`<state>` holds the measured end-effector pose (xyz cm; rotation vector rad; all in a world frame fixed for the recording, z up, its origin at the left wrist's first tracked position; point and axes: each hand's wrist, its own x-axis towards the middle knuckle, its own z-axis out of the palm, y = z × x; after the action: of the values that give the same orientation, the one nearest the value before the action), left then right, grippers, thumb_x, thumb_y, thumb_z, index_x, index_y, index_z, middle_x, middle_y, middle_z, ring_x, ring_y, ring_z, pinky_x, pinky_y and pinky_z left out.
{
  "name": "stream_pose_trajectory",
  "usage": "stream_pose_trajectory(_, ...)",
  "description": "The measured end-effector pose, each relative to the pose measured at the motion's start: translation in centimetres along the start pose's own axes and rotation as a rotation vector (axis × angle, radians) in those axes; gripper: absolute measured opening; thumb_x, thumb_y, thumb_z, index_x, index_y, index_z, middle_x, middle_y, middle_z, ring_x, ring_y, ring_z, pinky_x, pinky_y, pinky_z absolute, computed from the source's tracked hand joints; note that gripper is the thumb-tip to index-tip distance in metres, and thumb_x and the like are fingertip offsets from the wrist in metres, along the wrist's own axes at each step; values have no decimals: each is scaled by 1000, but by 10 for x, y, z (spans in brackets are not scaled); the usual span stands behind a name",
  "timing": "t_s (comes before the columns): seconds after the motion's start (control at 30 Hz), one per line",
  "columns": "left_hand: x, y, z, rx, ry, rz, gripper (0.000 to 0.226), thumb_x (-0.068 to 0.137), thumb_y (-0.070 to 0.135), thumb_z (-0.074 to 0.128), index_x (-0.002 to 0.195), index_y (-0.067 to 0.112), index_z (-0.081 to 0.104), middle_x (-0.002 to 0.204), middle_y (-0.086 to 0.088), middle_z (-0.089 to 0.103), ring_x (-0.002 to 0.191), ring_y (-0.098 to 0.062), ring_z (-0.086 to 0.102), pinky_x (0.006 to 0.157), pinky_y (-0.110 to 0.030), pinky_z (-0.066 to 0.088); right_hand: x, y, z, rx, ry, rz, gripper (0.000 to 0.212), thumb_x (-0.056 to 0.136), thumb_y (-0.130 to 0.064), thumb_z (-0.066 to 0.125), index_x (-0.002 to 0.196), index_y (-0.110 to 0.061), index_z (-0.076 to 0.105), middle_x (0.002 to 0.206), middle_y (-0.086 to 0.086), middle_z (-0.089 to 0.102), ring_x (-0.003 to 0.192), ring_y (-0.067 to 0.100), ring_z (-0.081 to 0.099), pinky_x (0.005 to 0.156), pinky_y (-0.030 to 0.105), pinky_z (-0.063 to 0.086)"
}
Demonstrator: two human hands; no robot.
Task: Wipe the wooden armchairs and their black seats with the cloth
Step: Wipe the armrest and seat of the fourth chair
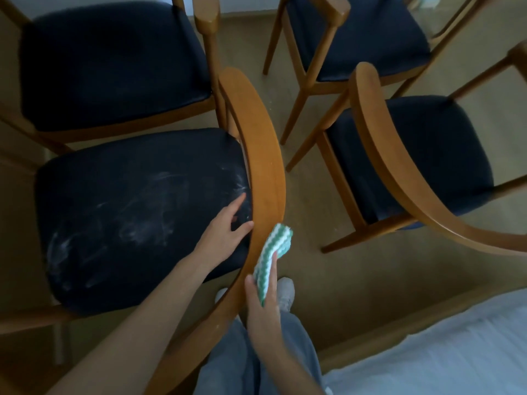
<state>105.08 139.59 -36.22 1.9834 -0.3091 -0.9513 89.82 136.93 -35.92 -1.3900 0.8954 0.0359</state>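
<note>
Seen from your head camera: you stand behind the nearest wooden armchair [265, 166], its curved honey-brown backrest rail running from 12 o'clock down toward 6 o'clock through the middle of the picture. Your right hand [262, 306], at about 6 o'clock, is closed around the folded green-and-white striped cloth [273, 252], thumb on one side and fingers on the other, the cloth pressed against the outer edge of the rail. Your left hand [228, 229] reaches over the rail with fingers spread loosely, holding nothing, fingertips resting on the dusty black padded seat [137, 212] close beside the rail.

Pale smears streak that seat from 9 o'clock to centre. Three more matching armchairs wait: one at 10 o'clock [114, 67], one at 1 o'clock [356, 38], one at 3 o'clock [413, 161], all with dark seats. A pale bed cover [442, 352] lies at 5 o'clock.

The step in hand appears to be wiping the backrest rail. Next, you will probably need to bring the cloth over the rail onto the streaked seat.
</note>
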Motion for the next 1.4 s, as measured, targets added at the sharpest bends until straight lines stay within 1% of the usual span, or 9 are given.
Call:
stream_pose_trajectory(0.03, -4, 0, -1, -4, -4, -3, 64, 93, 22, 56, 147, 31, 22, 148, -1, 34, 133, -16, 37, 110, -36, 33, -7, 3, 3, -42, 22, -21, 58, 92, -50, 44, 137, -51, 7, 155, -16, 15, 139, -5, 17, 114, 18, 20)
stream_pose_trajectory(0.13, -13, 1, -4, -26, -5, -18, 63, 94, 19, 55, 147, 30, 23, 148, -2, 34, 132, -15, 37, 108, -32, 33, -5, -1, 5, -203, 59, -93, 56, 97, -36, 42, 129, -55, 1, 155, -15, -6, 140, -2, 11, 100, 2, 28)
stream_pose_trajectory(0.2, -18, 3, -7, -47, 7, -13, 62, 94, 18, 55, 146, 31, 25, 147, 0, 35, 130, -13, 38, 105, -27, 33, 11, -12, 2, -345, 93, -163, 58, 98, -31, 41, 129, -56, -1, 151, -19, -13, 142, 8, 16, 103, 16, 38)
stream_pose_trajectory(0.33, -20, 4, -15, -50, 39, -3, 55, 96, 21, 51, 145, 33, 29, 145, 5, 37, 129, -9, 39, 106, -26, 33, 58, -30, -13, -695, 156, -340, 54, 96, -54, 18, 147, -39, 10, 158, -6, -9, 145, 15, 8, 112, 39, 32)
stream_pose_trajectory(0.47, -15, 6, -23, -78, 65, 2, 47, 98, 23, 46, 143, 32, 34, 144, 5, 39, 125, -7, 42, 108, -33, 36, 101, -60, -29, -945, 136, -359, 59, 98, -41, 35, 149, -36, 6, 158, -3, -12, 144, 22, 14, 110, 43, 34)
stream_pose_trajectory(0.67, -3, 12, -22, -107, 63, -5, 46, 98, 27, 46, 141, 35, 35, 143, 8, 39, 127, -7, 40, 109, -34, 35, 172, -119, -41, -824, -31, -327, 53, 99, -42, 35, 146, -45, 8, 158, -9, 1, 142, 19, 19, 108, 38, 28)
stream_pose_trajectory(0.97, 28, 10, -33, -111, 94, -55, 47, 99, 28, 44, 144, 34, 32, 142, 10, 38, 126, -3, 37, 103, -23, 31, 283, -205, 0, -1145, -119, -439, 57, 100, -45, 31, 149, -38, 5, 158, 3, 7, 139, 27, 25, 106, 41, 33)
stream_pose_trajectory(1.2, 47, 8, -48, -102, 135, -44, 47, 98, 30, 44, 143, 37, 31, 137, 14, 39, 120, 2, 36, 100, -22, 31, 332, -239, 34, -1201, -106, -549, 51, 98, -46, 34, 146, -31, 24, 133, 11, 42, 113, 30, 50, 93, 42, 44)
stream_pose_trajectory(1.4, 85, 24, -65, -244, 316, 35, 49, 99, 25, 44, 144, 34, 28, 146, 10, 33, 126, -3, 35, 104, -25, 31, 329, -252, 46, -1545, -171, -742, 45, 96, -47, 41, 137, -30, 41, 132, 11, 42, 122, 33, 39, 104, 49, 28)
